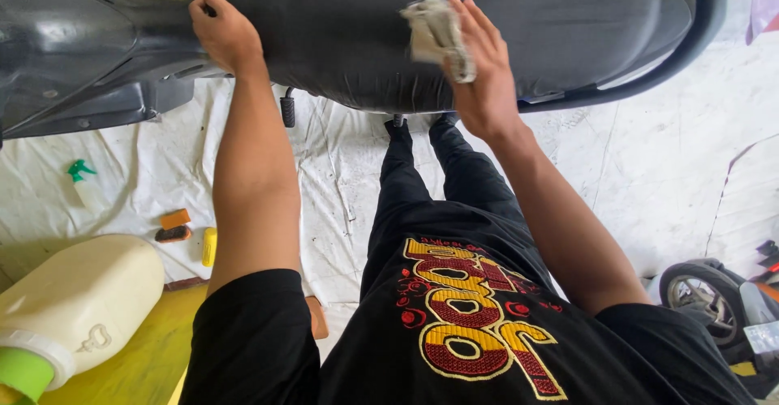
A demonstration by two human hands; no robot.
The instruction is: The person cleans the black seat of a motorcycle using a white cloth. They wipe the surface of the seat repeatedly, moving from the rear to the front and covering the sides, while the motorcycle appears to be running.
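Spray bottle (81, 179), jug (77, 303) left; right hand (479, 72) presses rag (438, 36).

Well below my left hand (227, 36) lay a cream jerrycan (81, 303) with a green cap. A clear spray bottle (83, 184) with a green trigger lay nearer that hand, to its lower left.

The rag (438, 36) lies on the seat (349, 23), under the right hand (479, 64); the left hand (227, 36) rests further left. The jug (81, 299) lies below-left on the floor sheet (649, 170).
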